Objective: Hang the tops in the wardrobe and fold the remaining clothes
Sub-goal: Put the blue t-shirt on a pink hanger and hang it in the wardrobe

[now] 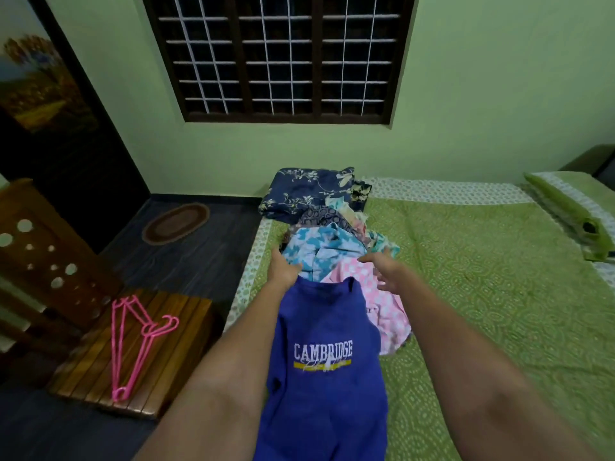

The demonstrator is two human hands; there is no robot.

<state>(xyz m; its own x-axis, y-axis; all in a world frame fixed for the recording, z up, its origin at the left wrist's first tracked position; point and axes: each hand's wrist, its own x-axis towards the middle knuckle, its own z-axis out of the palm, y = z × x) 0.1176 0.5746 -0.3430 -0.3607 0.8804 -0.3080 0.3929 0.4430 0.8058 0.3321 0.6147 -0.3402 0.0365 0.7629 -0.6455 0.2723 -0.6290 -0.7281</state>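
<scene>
Nearest lies a blue top (pixel 327 367) printed CAMBRIDGE, spread flat on the green bed (pixel 482 294) between both outstretched forearms, its collar end pointing away toward the pile. To the left, beside the bed, a slatted wooden bench (pixel 83 371) carries a few pink hangers (pixel 133 341) lying together.

Past the collar, the left hand (pixel 283 269) rests at the top's far left corner against a blue-and-white floral garment (pixel 319 251); its fingers are hidden under the cloth, so I cannot tell whether they grip anything. The right hand (pixel 386 269) hovers over a pink dotted garment (pixel 376 301) with its fingers (pixel 369 259) spread and relaxed, holding nothing, their tips near the floral piece.

Behind these the pile of clothes (pixel 336 221) heaps up, and at the bed's far corner sits a folded navy floral cloth (pixel 306 191). A green pillow (pixel 572 211) lies at the right end. On the dark floor to the left is an oval mat (pixel 176 222), a dark wardrobe (pixel 50 128) stands in the left corner, and a barred window (pixel 283 54) fills the far wall.
</scene>
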